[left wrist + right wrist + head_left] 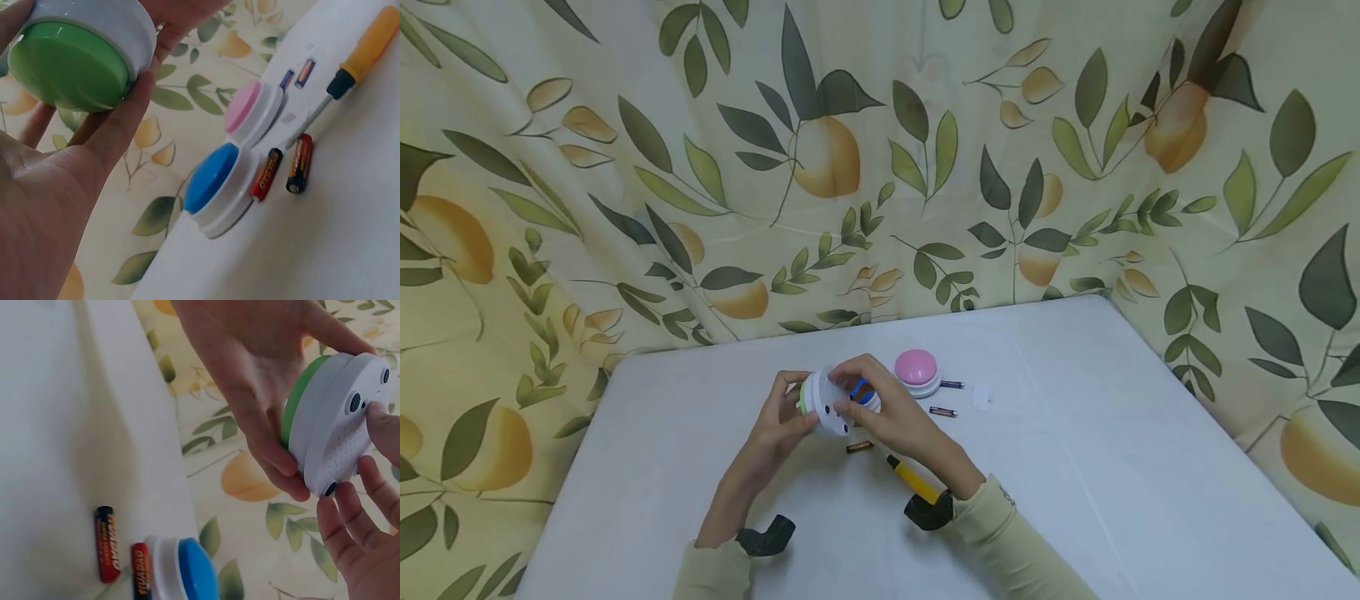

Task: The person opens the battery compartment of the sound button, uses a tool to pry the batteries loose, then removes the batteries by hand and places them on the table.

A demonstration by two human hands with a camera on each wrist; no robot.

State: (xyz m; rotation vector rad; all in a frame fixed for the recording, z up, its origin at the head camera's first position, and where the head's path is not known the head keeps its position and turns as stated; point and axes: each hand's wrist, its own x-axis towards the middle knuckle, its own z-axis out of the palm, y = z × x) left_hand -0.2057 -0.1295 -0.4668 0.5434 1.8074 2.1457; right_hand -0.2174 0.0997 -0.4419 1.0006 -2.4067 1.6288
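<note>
My left hand [769, 440] holds a round white push button with a green dome [70, 67], raised above the table and tipped on its side. Its white underside [342, 440], with dark round feet and a patch of small holes, faces my right hand [891, 410]. There, in the right wrist view, the right thumb [382, 428] presses on the underside near a small hole, and the other fingers touch it near the rim. A blue-domed button [214, 181] stands on the table behind the right hand, partly hidden in the head view.
A pink-domed button [916, 367] stands farther back, with two batteries [943, 412] and a small pale piece [982, 397] to its right. Two red-and-black batteries [299, 164] lie beside the blue button. A yellow-handled screwdriver [914, 482] lies under the right forearm. Patterned cloth [850, 250] hangs behind the table.
</note>
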